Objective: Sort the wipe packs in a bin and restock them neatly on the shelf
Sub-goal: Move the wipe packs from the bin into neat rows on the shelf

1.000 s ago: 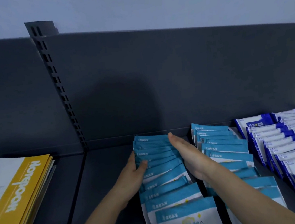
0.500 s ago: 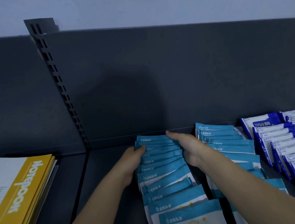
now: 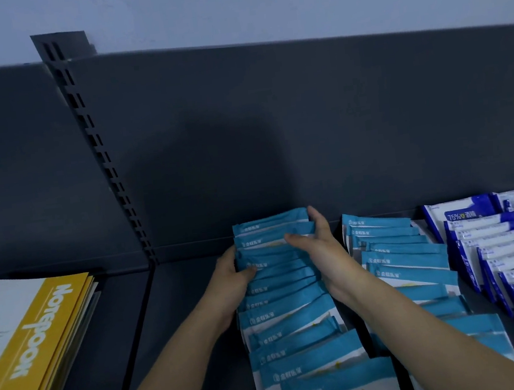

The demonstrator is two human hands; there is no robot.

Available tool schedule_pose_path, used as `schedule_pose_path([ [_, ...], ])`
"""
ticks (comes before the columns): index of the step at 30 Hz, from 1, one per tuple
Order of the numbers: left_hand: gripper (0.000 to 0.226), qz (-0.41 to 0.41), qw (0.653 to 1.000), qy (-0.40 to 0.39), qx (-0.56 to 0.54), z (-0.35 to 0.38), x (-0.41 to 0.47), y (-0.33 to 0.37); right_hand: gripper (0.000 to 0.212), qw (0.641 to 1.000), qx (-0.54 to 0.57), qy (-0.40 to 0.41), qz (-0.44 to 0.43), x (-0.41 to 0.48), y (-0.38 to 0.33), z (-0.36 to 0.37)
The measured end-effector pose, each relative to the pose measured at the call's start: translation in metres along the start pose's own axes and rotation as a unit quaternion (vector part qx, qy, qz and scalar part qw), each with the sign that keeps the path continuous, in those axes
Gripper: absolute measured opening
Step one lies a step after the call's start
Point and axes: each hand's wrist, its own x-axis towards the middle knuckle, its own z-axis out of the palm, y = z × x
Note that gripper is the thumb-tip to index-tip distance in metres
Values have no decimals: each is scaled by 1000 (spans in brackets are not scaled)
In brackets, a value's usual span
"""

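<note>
On the shelf point(image 3: 181, 299), mid-bay: the teal row point(image 3: 288, 313) of wipe packs runs back to front, overlapped like shingles. Left hand point(image 3: 230, 281) grips its left edge near the back, thumb across a pack face. Its fingers are hidden behind the packs. Right hand point(image 3: 324, 261) presses the right edge with straight fingers, thumb laid over the top packs.

Step looks like squaring the row. To do it well, squeeze evenly from both sides and work toward the front in stages. Hold the gap to the second teal row point(image 3: 401, 261) just beside. The packs look soft and will likely buckle under a hard squeeze. The front packs sit skewed and need the same pass.

Not visible: the bin. The front ends of all rows are cut off, and the blue packs point(image 3: 496, 251) run off the right edge. Teal print is too small to read.
</note>
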Motion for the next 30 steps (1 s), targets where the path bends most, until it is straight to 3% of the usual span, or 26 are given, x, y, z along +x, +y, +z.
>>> schedule_pose_path([
  [7, 27, -17, 1000, 3, 13, 6, 1, 3, 84, 999, 31, -13, 9, 6, 6, -6],
  [14, 68, -57, 998, 38, 8, -4, -11, 2, 77, 998, -17, -8, 58, 2, 9, -24],
  [16, 63, -60, 998, 19, 13, -4, -22, 2, 82, 997, -23, -30, 74, -1, 10, -29],
  [20, 31, -37, 999, -32, -9, 11, -41, -4, 68, 991, -29, -89, 96, -8, 16, -29],
  [25, 37, -10, 999, -32, -39, 25, -43, -5, 53, 991, 28, -118, 57, -20, 14, -23],
  [29, 44, -16, 999, -15, -24, 25, -43, -2, 111, 993, 10, -113, 42, -30, 5, -24],
  [30, 49, -19, 1000, -11, -19, 24, -45, -1, 113, 994, 5, -102, 44, -33, 4, -25],
])
